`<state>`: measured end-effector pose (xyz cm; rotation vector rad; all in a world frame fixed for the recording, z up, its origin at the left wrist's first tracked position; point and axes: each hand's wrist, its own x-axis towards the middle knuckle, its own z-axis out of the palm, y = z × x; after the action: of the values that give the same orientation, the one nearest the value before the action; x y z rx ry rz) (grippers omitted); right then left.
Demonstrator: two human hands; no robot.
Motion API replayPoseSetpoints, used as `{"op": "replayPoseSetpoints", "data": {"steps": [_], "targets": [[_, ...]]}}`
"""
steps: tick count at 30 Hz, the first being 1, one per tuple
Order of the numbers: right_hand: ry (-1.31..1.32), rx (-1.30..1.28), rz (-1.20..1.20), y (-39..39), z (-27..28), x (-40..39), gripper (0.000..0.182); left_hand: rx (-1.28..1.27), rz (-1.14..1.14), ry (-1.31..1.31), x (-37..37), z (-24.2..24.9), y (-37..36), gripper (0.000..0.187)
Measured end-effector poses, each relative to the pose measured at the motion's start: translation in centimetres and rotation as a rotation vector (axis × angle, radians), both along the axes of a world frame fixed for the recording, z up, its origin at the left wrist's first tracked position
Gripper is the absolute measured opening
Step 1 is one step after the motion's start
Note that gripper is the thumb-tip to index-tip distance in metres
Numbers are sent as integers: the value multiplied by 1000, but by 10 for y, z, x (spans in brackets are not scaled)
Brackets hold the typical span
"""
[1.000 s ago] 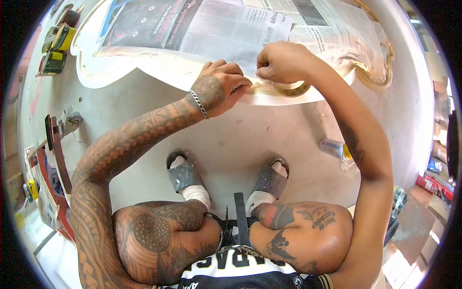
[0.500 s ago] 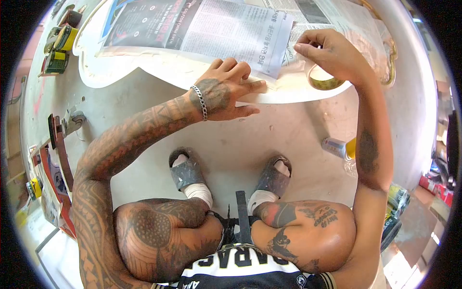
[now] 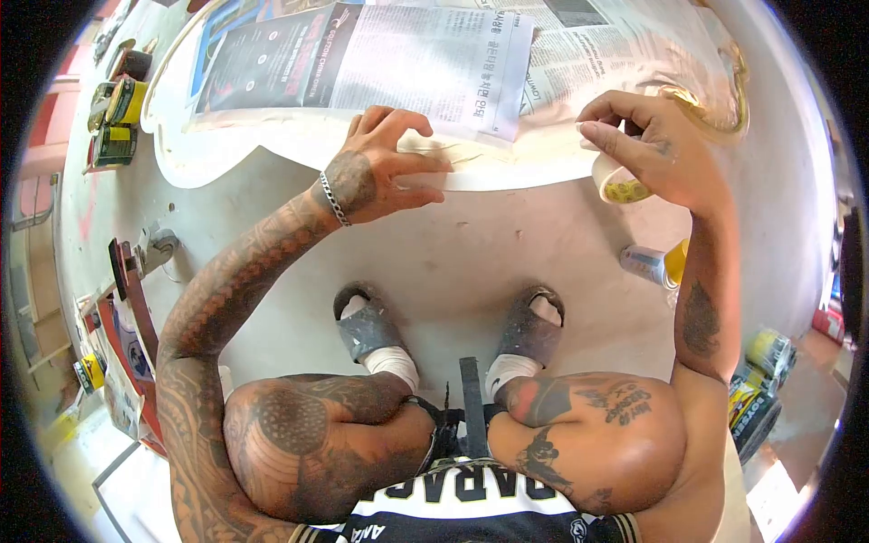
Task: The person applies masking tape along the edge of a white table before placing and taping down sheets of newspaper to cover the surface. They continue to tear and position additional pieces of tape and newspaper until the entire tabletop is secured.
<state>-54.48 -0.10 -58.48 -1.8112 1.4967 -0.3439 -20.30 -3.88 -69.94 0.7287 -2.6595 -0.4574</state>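
A large white curved panel (image 3: 213,174) lies at the top of the head view, its middle covered with newspaper (image 3: 407,68). Pale masking tape (image 3: 480,156) runs along the paper's near edge. My left hand (image 3: 385,167) rests at the panel's near edge with its fingers apart, holding nothing. At the right, my right hand (image 3: 643,140) is above the near edge, thumb and forefinger brought together. A tape roll (image 3: 625,181) hangs just under that hand. What the fingertips pinch is too small to make out.
A can (image 3: 644,262) lies on the floor to the right. Tins (image 3: 118,145) stand at the far left, near a caster wheel (image 3: 158,251). More tins (image 3: 751,407) are at the lower right. My slippered feet (image 3: 367,328) are below the panel.
My left hand has shifted left along the panel edge. My right hand has moved right and nearer to me, with the tape roll. The view has also shifted slightly.
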Motion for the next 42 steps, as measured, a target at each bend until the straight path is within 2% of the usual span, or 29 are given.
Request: {"op": "replayPoseSetpoints", "data": {"steps": [4, 5, 8, 10, 14, 17, 20, 26, 28, 33, 36, 40, 42], "targets": [[-86, 90, 102, 12, -15, 8, 25, -35, -65, -79, -9, 3, -1, 52], [-110, 52, 202, 13, -24, 12, 26, -35, -73, -108, -14, 3, 1, 55], [-2, 288, 329, 24, -16, 44, 28, -96, -100, -147, -22, -2, 0, 65], [124, 243, 526, 35, -31, 65, 30, -126, -89, -148, -28, -1, 0, 67], [255, 343, 797, 67, -55, 100, 32, -139, -85, -181, -23, -5, 5, 69], [296, 343, 883, 86, -76, 103, 33, -150, -74, -194, -11, -6, 7, 70], [351, 318, 892, 91, -85, 101, 34, -154, -55, -204, 7, 3, 7, 70], [247, 217, 694, 83, -92, 88, 30, -108, 75, -334, 71, 13, -3, 71], [257, 180, 694, 78, -93, 88, 30, -122, 115, -352, 97, 15, -9, 74], [289, 158, 708, 73, -96, 93, 30, -234, 359, -480, 154, 15, -29, 65], [322, 163, 749, 77, -100, 97, 29, -226, 399, -523, 161, 19, -33, 64], [344, 214, 789, 84, -104, 101, 30, -208, 325, -325, 150, 14, -30, 64], [338, 225, 797, 85, -106, 102, 30, -241, 268, -352, 147, 12, -31, 63]]}}
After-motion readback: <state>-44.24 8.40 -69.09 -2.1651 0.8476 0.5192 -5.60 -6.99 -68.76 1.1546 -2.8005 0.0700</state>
